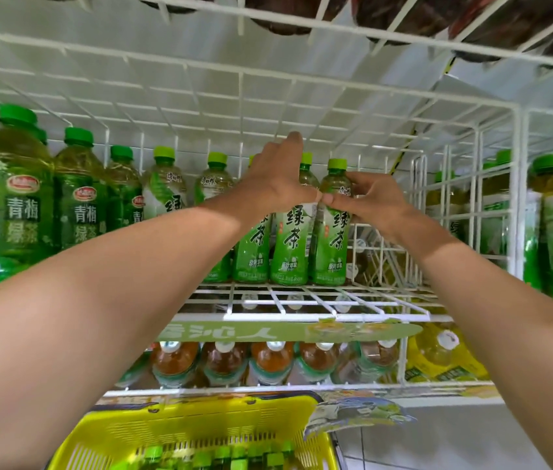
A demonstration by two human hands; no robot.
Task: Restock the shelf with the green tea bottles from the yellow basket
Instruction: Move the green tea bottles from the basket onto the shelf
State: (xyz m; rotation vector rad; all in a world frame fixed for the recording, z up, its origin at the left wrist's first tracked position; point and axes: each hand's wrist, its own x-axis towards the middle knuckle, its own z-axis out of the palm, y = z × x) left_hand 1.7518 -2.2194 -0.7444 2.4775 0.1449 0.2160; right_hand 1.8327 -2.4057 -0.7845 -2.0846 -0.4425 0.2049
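Note:
Several green tea bottles stand in a row on the white wire shelf [302, 296]. My right hand [375, 201] grips the rightmost bottle [331, 245] round its upper body, thumb at its left side. My left hand [277, 179] reaches to the bottle beside it [288, 245]; its thumb presses the bottle's shoulder and the index finger points up above the caps. Both bottles stand upright on the shelf. Below, the yellow basket [200, 432] holds several more green-capped bottles [221, 457].
Larger green tea bottles [20, 198] fill the shelf's left part. A wire divider [519, 198] bounds the bay on the right, with open wire floor right of the held bottle. A shelf below carries brown tea bottles [268, 361] and yellow drinks [438, 357]. Another wire shelf hangs overhead.

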